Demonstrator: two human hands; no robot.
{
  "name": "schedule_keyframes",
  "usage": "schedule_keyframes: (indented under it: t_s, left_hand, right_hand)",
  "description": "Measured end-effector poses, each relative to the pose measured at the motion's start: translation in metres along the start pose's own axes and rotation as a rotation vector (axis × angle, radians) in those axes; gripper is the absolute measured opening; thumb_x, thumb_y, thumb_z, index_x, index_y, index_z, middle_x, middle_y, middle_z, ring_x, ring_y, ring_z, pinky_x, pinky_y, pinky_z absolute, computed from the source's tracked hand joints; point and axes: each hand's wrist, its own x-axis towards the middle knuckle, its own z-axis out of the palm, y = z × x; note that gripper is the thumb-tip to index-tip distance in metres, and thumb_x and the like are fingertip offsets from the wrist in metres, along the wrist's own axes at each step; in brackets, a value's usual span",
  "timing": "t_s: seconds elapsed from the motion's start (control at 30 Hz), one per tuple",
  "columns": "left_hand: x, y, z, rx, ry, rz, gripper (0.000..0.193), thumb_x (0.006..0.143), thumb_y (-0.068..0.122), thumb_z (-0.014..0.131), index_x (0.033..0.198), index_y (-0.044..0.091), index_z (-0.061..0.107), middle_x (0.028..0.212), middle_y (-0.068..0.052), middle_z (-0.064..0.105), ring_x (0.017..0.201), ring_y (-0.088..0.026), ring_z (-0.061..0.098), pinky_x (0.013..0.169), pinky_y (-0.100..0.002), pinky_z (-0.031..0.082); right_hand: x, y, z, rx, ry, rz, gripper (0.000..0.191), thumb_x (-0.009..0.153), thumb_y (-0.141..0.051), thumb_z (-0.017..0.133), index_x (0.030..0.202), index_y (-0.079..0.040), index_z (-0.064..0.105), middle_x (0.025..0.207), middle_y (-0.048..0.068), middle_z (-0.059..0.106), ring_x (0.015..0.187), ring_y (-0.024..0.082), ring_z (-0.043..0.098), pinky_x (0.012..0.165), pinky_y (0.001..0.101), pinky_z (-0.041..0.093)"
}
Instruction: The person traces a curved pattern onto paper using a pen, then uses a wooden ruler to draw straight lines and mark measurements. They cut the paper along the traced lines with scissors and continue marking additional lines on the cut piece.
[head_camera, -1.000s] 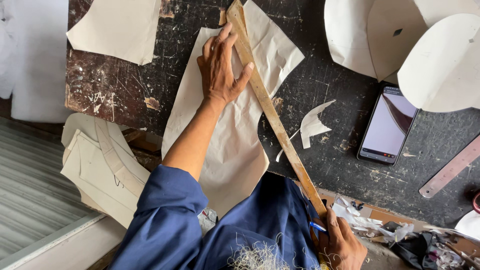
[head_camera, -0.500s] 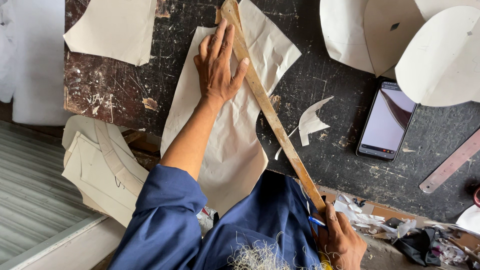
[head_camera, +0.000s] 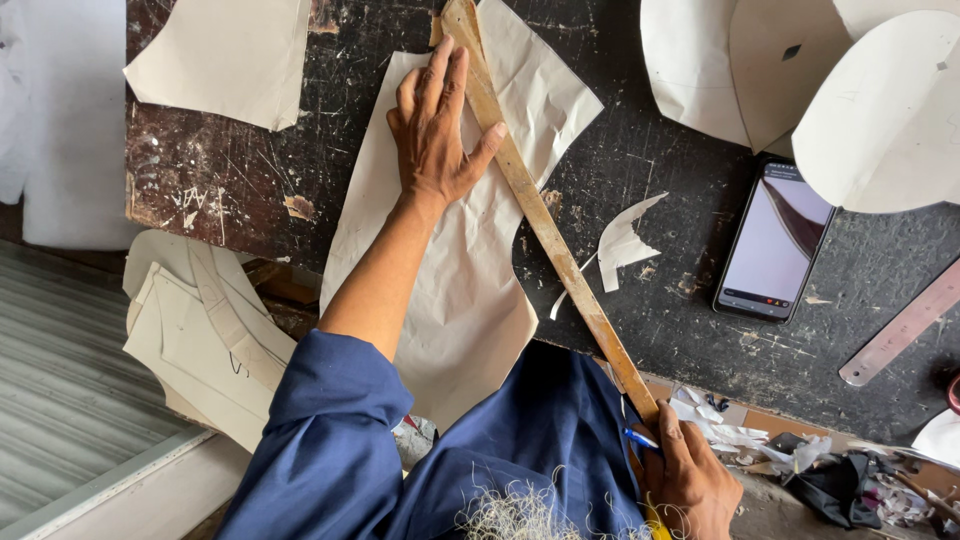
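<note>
Lying across the paper on the desk, the wooden ruler runs diagonally from beyond the left hand down to the right hand. Compared with the views half a second and one second earlier, the ruler's angle and the paper's outline are almost unchanged; the left hand sits in much the same spot with the thumb again against the ruler's edge, and the right hand has closed a little nearer the ruler's lower end. Judged from this, the ruler is being held steady for marking a line rather than repositioned.

Left hand: flat and spread, palm down on the paper, fingers extended away from the body, thumb tip touching the ruler's left edge; it grips nothing, only presses.

Right hand: curled closed around a blue pen, whose tip lies just beside the ruler's lower end, near the desk edge; how much of the pen is enclosed cannot be told.

Right of the ruler: a torn paper scrap lies near its middle, then a phone with a lit screen, well apart from both hands. A metal ruler lies farther right. Pale card pieces sit beyond the phone; another pale piece lies left of the left hand. Scraps are heaped just right of the right hand.
</note>
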Motion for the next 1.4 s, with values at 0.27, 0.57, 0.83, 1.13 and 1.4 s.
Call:
schedule_keyframes:
  t_s: [0.27, 0.57, 0.83, 1.13, 1.4]
  left_hand:
    - [-0.002, -0.007, 0.009, -0.017, -0.021, -0.003, 0.1, 0.093, 0.086, 0.038, 0.167, 0.019, 0.03, 0.173, 0.0, 0.023, 0.149, -0.03, 0.032, 0.118, -0.05, 0.031]
    - [0.014, 0.018, -0.041, -0.113, 0.132, 0.38, 0.065, 0.096, 0.057, 0.046, 0.149, 0.02, 0.051, 0.155, -0.005, 0.045, 0.143, -0.03, 0.04, 0.114, -0.054, 0.027]
    - [0.036, 0.029, -0.116, -0.069, 0.294, 0.58, 0.005, 0.103, 0.016, 0.069, 0.103, 0.012, 0.066, 0.106, -0.005, 0.062, 0.104, -0.026, 0.063, 0.088, -0.043, 0.049]
    - [-0.034, -0.001, -0.122, -0.686, -0.078, -0.444, 0.034, 0.114, 0.037, 0.038, 0.107, 0.008, 0.053, 0.091, -0.002, 0.064, 0.072, -0.009, 0.07, 0.052, -0.027, 0.054]
    - [-0.022, 0.025, -0.048, -1.188, 0.162, -0.778, 0.042, 0.103, 0.039, 0.057, 0.108, -0.002, 0.064, 0.089, -0.007, 0.068, 0.063, -0.013, 0.067, 0.049, -0.027, 0.058]
  right_hand:
    - [-0.001, 0.011, 0.007, -0.041, -0.022, -0.018, 0.06, 0.074, -0.03, 0.082, 0.129, -0.017, 0.064, 0.088, -0.001, 0.068, 0.073, 0.02, 0.071, 0.056, 0.0366, 0.055]
    - [0.017, 0.035, -0.098, -0.401, 0.256, -0.314, 0.045, 0.091, -0.022, 0.07, 0.134, -0.01, 0.07, 0.083, 0.0, 0.068, 0.052, 0.017, 0.058, 0.043, 0.0386, 0.043]
    - [0.068, 0.033, -0.241, -0.418, 0.692, -0.509, 0.013, 0.111, -0.006, 0.07, 0.123, -0.009, 0.066, 0.103, 0.009, 0.064, 0.085, 0.025, 0.06, 0.075, 0.0369, 0.045]
    - [0.106, -0.099, -0.114, 0.101, 0.246, -0.828, 0.057, 0.082, -0.022, 0.078, 0.137, -0.024, 0.063, 0.123, 0.008, 0.062, 0.098, 0.027, 0.069, 0.073, 0.035, 0.06]
    - [0.143, -0.161, -0.044, 0.042, -0.08, -0.575, 0.065, 0.081, -0.038, 0.079, 0.139, -0.019, 0.057, 0.121, 0.015, 0.06, 0.083, 0.036, 0.071, 0.058, 0.0452, 0.057]
